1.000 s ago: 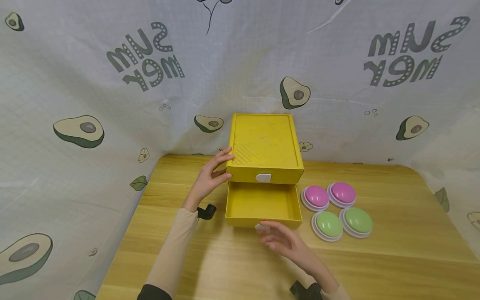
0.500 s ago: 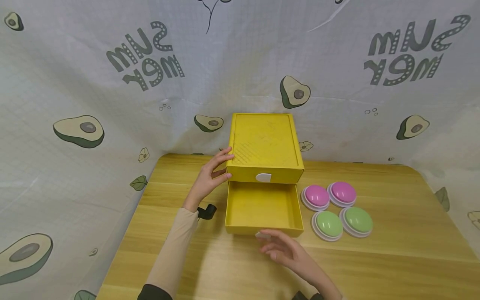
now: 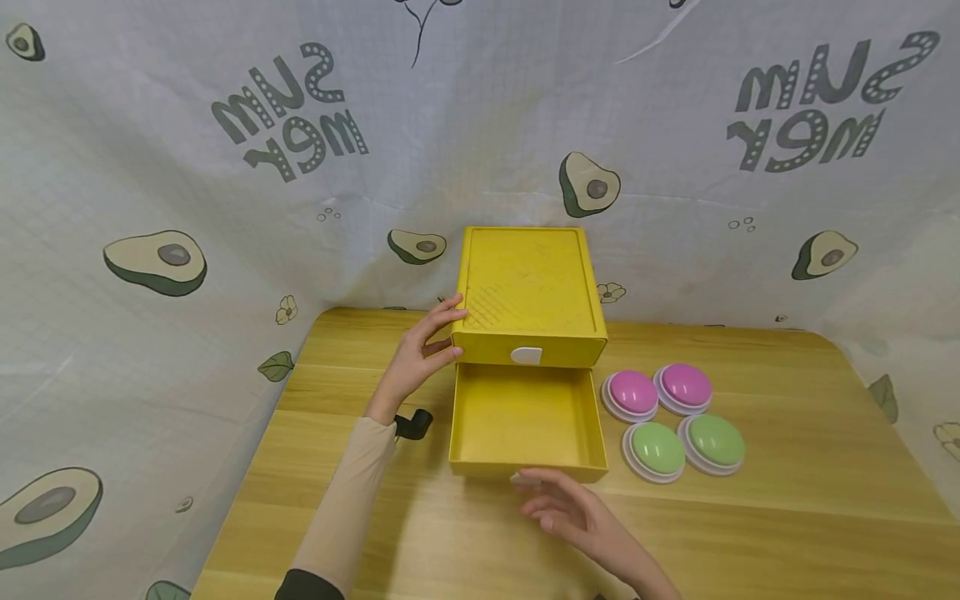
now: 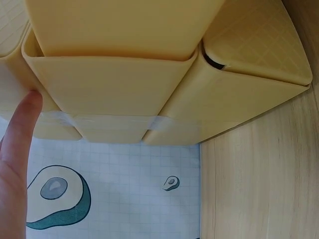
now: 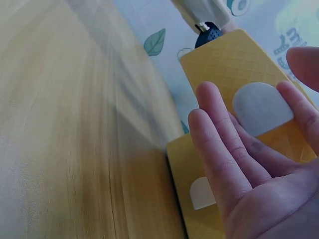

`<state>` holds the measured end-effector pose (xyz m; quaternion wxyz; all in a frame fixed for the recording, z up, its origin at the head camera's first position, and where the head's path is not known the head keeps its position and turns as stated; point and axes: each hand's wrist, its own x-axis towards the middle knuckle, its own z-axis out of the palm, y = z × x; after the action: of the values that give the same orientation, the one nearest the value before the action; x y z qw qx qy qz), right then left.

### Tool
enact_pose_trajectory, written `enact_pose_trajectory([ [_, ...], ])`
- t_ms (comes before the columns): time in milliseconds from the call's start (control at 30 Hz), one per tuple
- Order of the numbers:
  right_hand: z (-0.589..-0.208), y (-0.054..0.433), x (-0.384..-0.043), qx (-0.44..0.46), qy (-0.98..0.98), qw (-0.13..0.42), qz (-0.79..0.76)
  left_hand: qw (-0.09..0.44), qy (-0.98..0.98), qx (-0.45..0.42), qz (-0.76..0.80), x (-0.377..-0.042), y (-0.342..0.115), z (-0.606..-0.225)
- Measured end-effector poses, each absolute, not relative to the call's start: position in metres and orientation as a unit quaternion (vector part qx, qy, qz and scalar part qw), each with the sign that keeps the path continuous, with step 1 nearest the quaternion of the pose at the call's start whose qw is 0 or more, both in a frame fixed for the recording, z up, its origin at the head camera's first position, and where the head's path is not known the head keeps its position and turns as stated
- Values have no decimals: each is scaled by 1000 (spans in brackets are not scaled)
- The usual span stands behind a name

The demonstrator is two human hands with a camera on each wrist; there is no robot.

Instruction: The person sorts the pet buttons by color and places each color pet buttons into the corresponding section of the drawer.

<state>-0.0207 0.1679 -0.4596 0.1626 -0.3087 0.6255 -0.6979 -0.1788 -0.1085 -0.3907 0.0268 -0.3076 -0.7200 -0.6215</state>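
A yellow two-drawer box [image 3: 528,283] stands at the back of the table. Its lower drawer [image 3: 525,421] is pulled out, with its bare bottom showing. The upper drawer is shut and has a white tab [image 3: 527,356]. My left hand [image 3: 408,358] rests against the box's left front corner, fingers along the top edge and thumb near the front. One straight finger [image 4: 20,129] touches the yellow side in the left wrist view. My right hand [image 3: 581,517] is at the lower drawer's white handle [image 5: 261,107], index fingertip hooked at its edge, other fingers and thumb extended.
Right of the box sit two pink push lights [image 3: 633,392] and two green push lights [image 3: 716,440], all on white bases. Wood-grain table [image 3: 465,542] extends in front. A white cloth [image 3: 375,217] with avocado prints hangs behind and at the sides.
The lower drawer has come farther out towards me, and my right hand has moved back with it. My left hand and the box body have stayed in place.
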Motion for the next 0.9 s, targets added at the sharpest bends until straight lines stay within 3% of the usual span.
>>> enact_pose_trajectory([
  [900, -466, 169, -13, -309, 631, 187, -687, 35, -720, -307, -622, -179, -107, -393],
])
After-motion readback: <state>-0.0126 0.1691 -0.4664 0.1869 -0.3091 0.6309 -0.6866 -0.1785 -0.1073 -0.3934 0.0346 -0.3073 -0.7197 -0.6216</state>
